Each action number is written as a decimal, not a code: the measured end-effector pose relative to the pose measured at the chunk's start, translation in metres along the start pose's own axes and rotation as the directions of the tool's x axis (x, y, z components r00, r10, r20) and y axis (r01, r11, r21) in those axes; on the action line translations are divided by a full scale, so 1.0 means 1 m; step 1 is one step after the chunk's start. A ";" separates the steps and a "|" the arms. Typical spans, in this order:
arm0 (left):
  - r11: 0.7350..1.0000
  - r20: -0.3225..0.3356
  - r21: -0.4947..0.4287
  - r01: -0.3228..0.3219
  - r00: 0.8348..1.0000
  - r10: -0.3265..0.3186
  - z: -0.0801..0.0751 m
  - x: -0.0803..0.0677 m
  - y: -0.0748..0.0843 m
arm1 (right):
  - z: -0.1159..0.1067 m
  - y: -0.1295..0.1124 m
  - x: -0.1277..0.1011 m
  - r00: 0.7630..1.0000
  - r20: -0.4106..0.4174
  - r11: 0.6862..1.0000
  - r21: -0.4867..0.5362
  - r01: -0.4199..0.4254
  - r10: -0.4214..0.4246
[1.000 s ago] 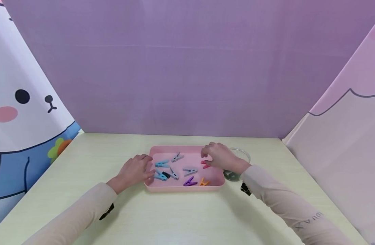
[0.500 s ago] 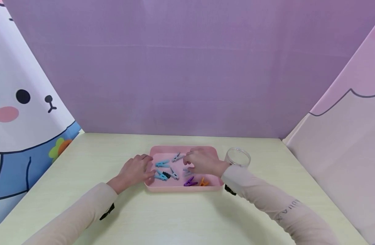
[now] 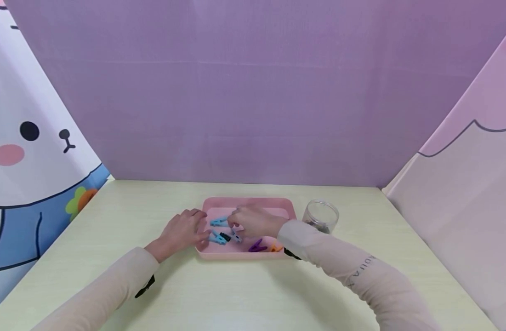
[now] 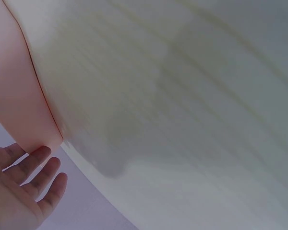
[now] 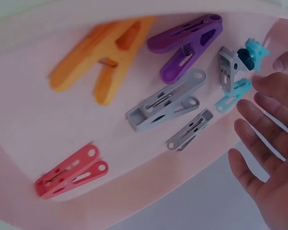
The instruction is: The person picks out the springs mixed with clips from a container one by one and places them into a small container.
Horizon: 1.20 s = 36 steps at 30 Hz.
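Note:
A pink tray on the pale table holds several clothes pegs. In the right wrist view I see an orange peg, a purple peg, a large grey peg, a small grey peg and a red peg. My right hand hovers over the tray's middle with straight fingers and holds nothing; it is nearest the light blue pegs. My left hand rests against the tray's left wall, fingers relaxed.
A clear round jar with something dark inside stands on the table just right of the tray. Purple backdrop panels close off the back and right, and a cartoon panel stands on the left. The pale table stretches toward me.
My right hand has travelled left across the tray, from the red peg at the right end to the middle. The jar is now uncovered. My left hand has stayed put.

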<state>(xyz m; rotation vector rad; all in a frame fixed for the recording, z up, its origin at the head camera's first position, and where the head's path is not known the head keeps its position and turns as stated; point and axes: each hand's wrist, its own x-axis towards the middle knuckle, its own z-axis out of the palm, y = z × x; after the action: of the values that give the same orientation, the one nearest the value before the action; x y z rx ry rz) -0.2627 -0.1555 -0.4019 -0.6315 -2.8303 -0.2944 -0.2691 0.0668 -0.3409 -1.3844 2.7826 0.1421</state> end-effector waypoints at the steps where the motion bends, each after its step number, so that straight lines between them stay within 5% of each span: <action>1: 1.000 -0.002 0.001 -0.003 1.000 0.003 0.000 0.000 0.000 | 0.000 -0.001 0.002 1.000 0.003 1.000 0.002 0.004 -0.004; 36: 1.000 -0.018 0.005 -0.022 1.000 0.022 -0.002 -0.001 0.001 | 0.025 -0.004 0.027 0.997 0.080 1.000 0.002 0.018 -0.018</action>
<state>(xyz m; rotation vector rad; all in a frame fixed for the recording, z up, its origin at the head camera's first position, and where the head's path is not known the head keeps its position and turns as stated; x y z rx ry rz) -0.2612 -0.1556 -0.4003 -0.6549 -2.8041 -0.2875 -0.2825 0.0448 -0.3676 -1.3717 2.7041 0.1907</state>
